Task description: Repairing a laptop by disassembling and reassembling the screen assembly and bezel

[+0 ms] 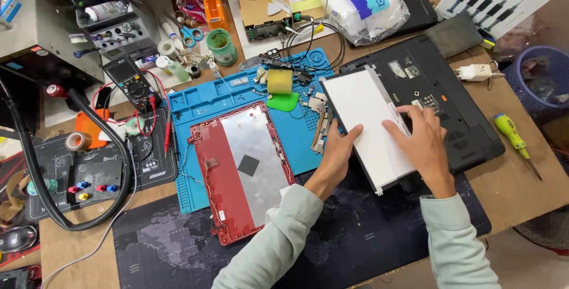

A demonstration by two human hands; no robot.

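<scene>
both hands (379,147) flat (fingers spread) on white panel (367,126)

Cluttered wooden workbench (521,188) under even light, blue work mat (207,96), dark desk mat (355,235), blue basket (542,79) alongside.
</scene>
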